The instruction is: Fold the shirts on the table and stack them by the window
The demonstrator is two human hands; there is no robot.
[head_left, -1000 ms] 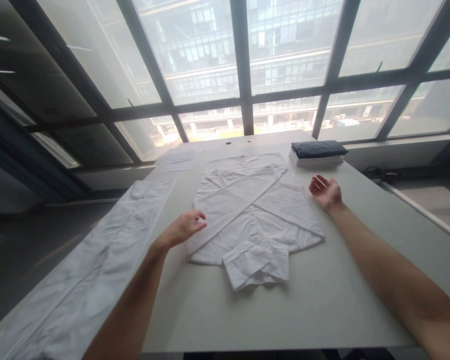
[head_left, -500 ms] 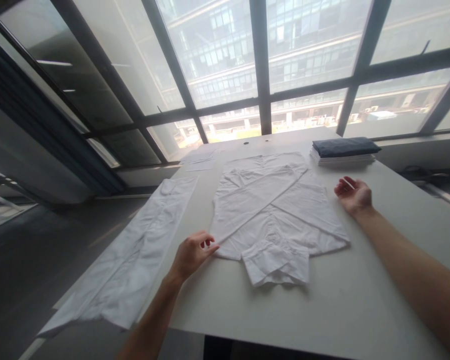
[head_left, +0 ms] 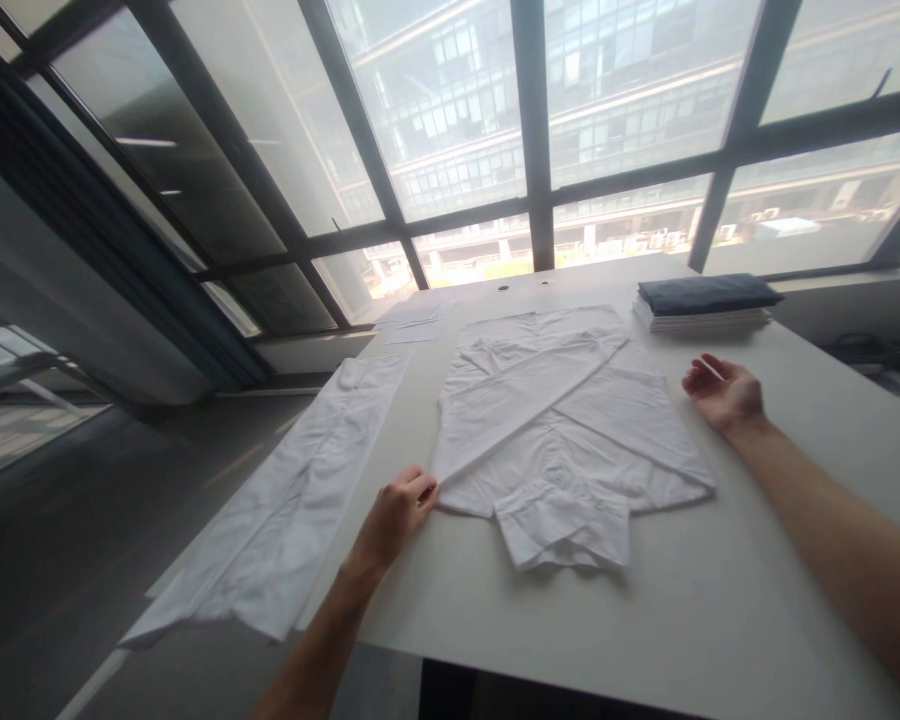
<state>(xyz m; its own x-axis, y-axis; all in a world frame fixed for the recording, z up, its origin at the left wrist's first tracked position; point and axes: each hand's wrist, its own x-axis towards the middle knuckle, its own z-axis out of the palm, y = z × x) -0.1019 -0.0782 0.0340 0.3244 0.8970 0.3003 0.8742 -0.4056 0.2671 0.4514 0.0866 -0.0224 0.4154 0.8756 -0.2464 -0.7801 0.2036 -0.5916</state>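
Observation:
A white long-sleeved shirt lies spread on the white table, its sleeves folded across the body and a gathered seam down the middle. A short flap of it points toward me. At the shirt's left near corner, my left hand has its fingers pinched together on the fabric edge. My right hand hovers off the shirt's right side, palm turned up. Its fingers are loosely curled and apart, with nothing in them.
Another white garment lies along the table's left side, its near end hanging over the edge. A folded dark blue cloth tops a stack of white folded pieces at the back right. Thin white sheets lie back left, before large windows.
My left fingers have closed from a loose, open curl into a pinch at the shirt's corner. My right hand stays beside the shirt. The whole view has shifted slightly.

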